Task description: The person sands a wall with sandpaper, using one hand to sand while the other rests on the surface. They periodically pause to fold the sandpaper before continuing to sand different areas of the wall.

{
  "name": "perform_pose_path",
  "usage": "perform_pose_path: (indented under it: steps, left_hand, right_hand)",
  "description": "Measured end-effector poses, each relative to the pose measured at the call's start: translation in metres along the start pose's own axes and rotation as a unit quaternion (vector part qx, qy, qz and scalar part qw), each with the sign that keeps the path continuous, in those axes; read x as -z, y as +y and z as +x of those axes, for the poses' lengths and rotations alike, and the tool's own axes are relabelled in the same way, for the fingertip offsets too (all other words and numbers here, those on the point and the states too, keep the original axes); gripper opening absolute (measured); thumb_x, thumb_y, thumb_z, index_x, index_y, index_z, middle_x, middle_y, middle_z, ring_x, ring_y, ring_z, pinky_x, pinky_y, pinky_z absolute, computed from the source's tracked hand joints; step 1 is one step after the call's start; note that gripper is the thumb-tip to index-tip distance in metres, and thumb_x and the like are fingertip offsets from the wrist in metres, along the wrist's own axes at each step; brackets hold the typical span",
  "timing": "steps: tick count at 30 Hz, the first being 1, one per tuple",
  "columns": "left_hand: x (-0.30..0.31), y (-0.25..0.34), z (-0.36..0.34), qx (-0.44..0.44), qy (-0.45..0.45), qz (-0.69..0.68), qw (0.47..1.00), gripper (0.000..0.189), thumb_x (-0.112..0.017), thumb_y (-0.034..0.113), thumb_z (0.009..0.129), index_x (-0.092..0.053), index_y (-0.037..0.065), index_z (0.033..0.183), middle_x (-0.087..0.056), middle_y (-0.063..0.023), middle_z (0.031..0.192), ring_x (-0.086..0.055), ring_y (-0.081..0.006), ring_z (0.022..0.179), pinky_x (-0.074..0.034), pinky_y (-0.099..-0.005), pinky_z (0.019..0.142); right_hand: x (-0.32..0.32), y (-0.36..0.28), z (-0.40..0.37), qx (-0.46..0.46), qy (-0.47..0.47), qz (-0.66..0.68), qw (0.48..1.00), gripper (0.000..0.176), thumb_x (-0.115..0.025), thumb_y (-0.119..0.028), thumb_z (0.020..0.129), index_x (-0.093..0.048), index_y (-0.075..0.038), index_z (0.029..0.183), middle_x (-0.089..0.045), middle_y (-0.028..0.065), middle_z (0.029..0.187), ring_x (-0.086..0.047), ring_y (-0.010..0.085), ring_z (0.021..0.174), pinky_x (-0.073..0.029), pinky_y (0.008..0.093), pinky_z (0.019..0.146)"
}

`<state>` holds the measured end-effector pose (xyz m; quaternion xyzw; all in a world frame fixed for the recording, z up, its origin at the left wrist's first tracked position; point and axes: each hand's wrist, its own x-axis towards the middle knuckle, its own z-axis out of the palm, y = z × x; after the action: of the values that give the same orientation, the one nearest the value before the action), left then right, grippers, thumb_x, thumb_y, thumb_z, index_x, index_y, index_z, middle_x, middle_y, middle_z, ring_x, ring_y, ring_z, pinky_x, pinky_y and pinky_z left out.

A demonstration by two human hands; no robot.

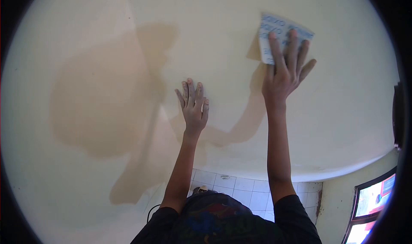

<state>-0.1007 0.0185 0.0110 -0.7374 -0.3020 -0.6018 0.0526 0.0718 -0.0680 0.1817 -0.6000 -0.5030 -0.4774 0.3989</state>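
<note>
My right hand (284, 74) is raised against the pale wall (223, 42), its fingers spread over a sheet of sandpaper (274, 24). Blue lettering covers the sheet's whitish back, and its left side stands a little off the wall, casting a shadow. The thumb's tip is hidden at the sheet's lower edge. Lower and to the left, my left hand (194, 106) lies against the wall with fingers extended and nothing in it. Pale dust coats its fingers.
Shadows of my head and arms fall across the wall. White floor tiles (244, 184) show below, beside my dark shirt (214, 220). At lower right is a dark-framed window (371, 201); a dark object (398, 115) sits at the right edge.
</note>
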Motion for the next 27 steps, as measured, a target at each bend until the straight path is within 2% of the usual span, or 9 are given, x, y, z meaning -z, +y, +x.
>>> perform_pose_path:
  steps: [2,4,8,11,13,18,21,25,27]
  left_hand:
    - [-0.004,-0.001,-0.001,0.000,0.007,-0.007,1.000,0.049,-0.042,0.025,0.097,-0.039,0.006,0.142,-0.025,-0.0214,0.152,-0.016,-0.0367,0.143,-0.003,-0.0582,0.113]
    - [-0.006,-0.005,-0.005,-0.001,0.006,-0.018,1.000,0.049,-0.043,0.025,0.096,-0.040,0.007,0.142,-0.025,-0.0210,0.152,-0.016,-0.0366,0.143,-0.002,-0.0586,0.113]
    - [-0.007,-0.020,-0.005,-0.039,-0.017,-0.040,0.998,0.049,-0.045,0.027,0.095,-0.044,0.007,0.139,-0.029,-0.0177,0.151,-0.015,-0.0355,0.144,0.000,-0.0594,0.112]
    - [-0.018,-0.034,-0.010,-0.070,-0.025,-0.033,0.997,0.047,-0.044,0.028,0.095,-0.047,0.008,0.138,-0.031,-0.0152,0.151,-0.017,-0.0337,0.144,0.001,-0.0594,0.112]
    - [-0.026,-0.034,-0.007,-0.087,-0.016,-0.028,0.996,0.046,-0.043,0.029,0.095,-0.048,0.009,0.137,-0.032,-0.0140,0.150,-0.018,-0.0326,0.144,0.002,-0.0591,0.112]
    - [-0.041,0.002,0.022,-0.112,0.005,0.015,0.994,0.049,-0.034,0.032,0.098,-0.047,0.005,0.137,-0.031,-0.0186,0.150,-0.015,-0.0360,0.144,0.003,-0.0578,0.112]
    - [-0.047,0.032,0.036,-0.124,0.031,0.032,0.991,0.050,-0.030,0.034,0.099,-0.047,0.007,0.137,-0.033,-0.0176,0.149,-0.018,-0.0355,0.143,0.002,-0.0572,0.113]
    - [-0.054,0.030,0.037,-0.146,0.051,0.067,0.986,0.051,-0.028,0.035,0.099,-0.048,0.007,0.137,-0.035,-0.0169,0.148,-0.021,-0.0348,0.142,0.000,-0.0565,0.113]
    - [-0.055,0.031,0.038,-0.149,0.063,0.065,0.985,0.050,-0.028,0.035,0.099,-0.049,0.007,0.136,-0.036,-0.0164,0.148,-0.023,-0.0344,0.142,-0.001,-0.0564,0.113]
  right_hand:
    - [-0.006,0.000,-0.011,-0.054,0.058,0.016,0.997,0.050,-0.056,-0.009,0.081,-0.061,-0.033,0.125,-0.040,0.0030,0.148,-0.025,0.0337,0.141,0.002,0.0584,0.113]
    - [-0.033,-0.005,-0.081,-0.046,-0.015,-0.004,0.999,0.057,-0.060,-0.012,0.077,-0.059,-0.038,0.127,-0.043,0.0017,0.146,-0.027,0.0340,0.141,0.000,0.0613,0.111]
    - [-0.078,0.008,-0.224,0.140,-0.036,-0.008,0.989,0.050,-0.058,-0.015,0.080,-0.061,-0.041,0.123,-0.043,0.0007,0.145,-0.028,0.0311,0.141,0.003,0.0585,0.113]
    - [-0.071,0.008,-0.188,0.111,-0.065,-0.039,0.991,0.049,-0.060,-0.020,0.082,-0.058,-0.046,0.123,-0.048,-0.0088,0.141,-0.037,0.0261,0.136,-0.008,0.0626,0.110]
    - [-0.049,0.004,-0.119,0.056,-0.057,-0.042,0.996,0.053,-0.061,-0.017,0.079,-0.058,-0.044,0.124,-0.046,-0.0057,0.143,-0.036,0.0291,0.136,-0.008,0.0637,0.110]
    - [-0.023,0.023,-0.006,-0.037,0.124,0.005,0.992,0.067,-0.062,-0.004,0.069,-0.058,-0.038,0.127,-0.041,0.0022,0.148,-0.030,0.0359,0.138,-0.005,0.0649,0.110]
    - [-0.025,0.027,-0.082,-0.091,-0.002,-0.001,0.996,0.055,-0.059,-0.014,0.077,-0.058,-0.039,0.126,-0.040,0.0047,0.147,-0.025,0.0374,0.140,-0.001,0.0639,0.110]
    - [-0.071,0.046,-0.255,0.007,-0.031,-0.027,0.999,0.047,-0.063,-0.030,0.078,-0.060,-0.044,0.122,-0.044,0.0022,0.144,-0.031,0.0338,0.138,0.003,0.0662,0.109]
    - [-0.061,0.043,-0.216,0.003,-0.029,-0.016,0.999,0.047,-0.063,-0.030,0.078,-0.060,-0.045,0.122,-0.044,0.0017,0.144,-0.032,0.0333,0.137,0.002,0.0664,0.109]
